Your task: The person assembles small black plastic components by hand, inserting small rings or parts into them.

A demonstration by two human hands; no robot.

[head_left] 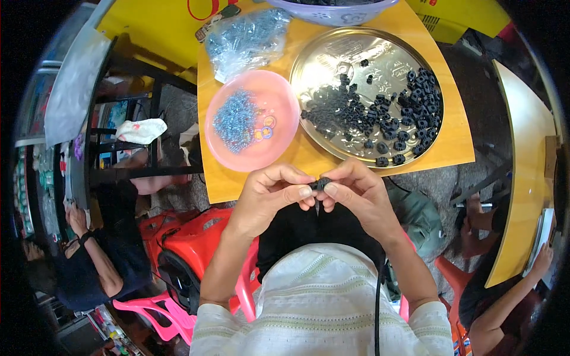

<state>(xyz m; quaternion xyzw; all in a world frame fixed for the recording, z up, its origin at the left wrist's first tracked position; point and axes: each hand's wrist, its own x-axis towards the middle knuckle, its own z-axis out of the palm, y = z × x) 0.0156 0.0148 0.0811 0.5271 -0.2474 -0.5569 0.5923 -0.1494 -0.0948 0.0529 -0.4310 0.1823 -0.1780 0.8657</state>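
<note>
A white patterned fabric shirt (326,296) lies nearest; beyond it, the left hand (267,194) and right hand (365,199) together pinch a small, rounded black piece (322,183), seemingly plastic, near a round, gold-coloured metal tray (389,53) bearing many small black pieces (423,104). The step in hand looks like fingertip work on that one piece; the next move probably calls for fine, steady pressure.

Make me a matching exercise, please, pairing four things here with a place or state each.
1. pink plastic bowl
2. round metal tray
3. lavender basin
4. small black part

A. cut off by the picture's top edge
B. pinched between left hand and right hand
C. holding small blue pieces
D. strewn with loose black pieces

Pairs: 1-C; 2-D; 3-A; 4-B
</note>
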